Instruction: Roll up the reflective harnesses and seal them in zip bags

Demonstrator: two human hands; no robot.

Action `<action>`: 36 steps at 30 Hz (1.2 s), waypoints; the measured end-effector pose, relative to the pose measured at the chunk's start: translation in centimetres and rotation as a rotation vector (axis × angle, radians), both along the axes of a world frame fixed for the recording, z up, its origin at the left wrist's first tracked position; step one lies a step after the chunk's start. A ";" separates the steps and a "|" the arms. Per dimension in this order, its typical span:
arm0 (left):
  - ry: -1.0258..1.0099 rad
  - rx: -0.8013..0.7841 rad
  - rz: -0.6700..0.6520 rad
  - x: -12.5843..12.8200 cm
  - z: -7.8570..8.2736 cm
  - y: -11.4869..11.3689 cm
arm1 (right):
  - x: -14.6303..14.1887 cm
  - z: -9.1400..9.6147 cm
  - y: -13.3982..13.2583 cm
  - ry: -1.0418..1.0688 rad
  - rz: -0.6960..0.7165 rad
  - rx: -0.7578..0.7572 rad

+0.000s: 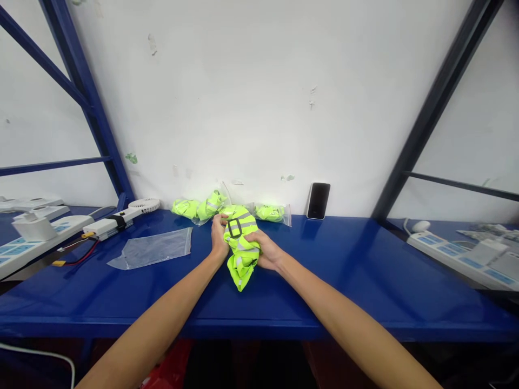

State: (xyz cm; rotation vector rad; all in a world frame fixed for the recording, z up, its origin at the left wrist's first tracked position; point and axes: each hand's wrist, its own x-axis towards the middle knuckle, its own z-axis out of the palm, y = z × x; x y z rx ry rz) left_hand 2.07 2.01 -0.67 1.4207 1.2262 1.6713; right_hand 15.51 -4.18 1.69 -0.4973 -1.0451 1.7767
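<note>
Between my two hands is a bunched neon-yellow reflective vest (243, 246) with grey stripes and a black buckle, held just above the blue table. My left hand (219, 236) grips its left side, the fingers partly hidden behind the cloth. On the right side, my right hand (265, 248) is closed on the fabric with the thumb on top. The vest's lower end hangs in a loose point toward me. A flat clear plastic bag (156, 249) lies on the table left of my left hand.
Along the wall, bagged yellow vests (213, 204) and another bagged bundle (271, 213) lie behind my hands. A phone (318, 200) leans on the wall. Left are a white fan (145, 205), a battery pack with wires (103, 227) and a power strip (40, 243); another power strip (462, 259) is right.
</note>
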 end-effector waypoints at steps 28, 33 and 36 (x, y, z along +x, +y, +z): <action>0.008 0.048 -0.625 3.2 0.9 -3.2 | 2.3 0.2 2.5 -0.107 -0.359 0.100; 0.135 0.090 -0.611 2.1 0.9 -2.7 | 2.9 0.5 1.8 -0.165 -0.234 0.231; 0.387 0.156 -0.422 1.3 1.5 -2.9 | 2.8 0.3 1.9 -0.200 -0.350 0.305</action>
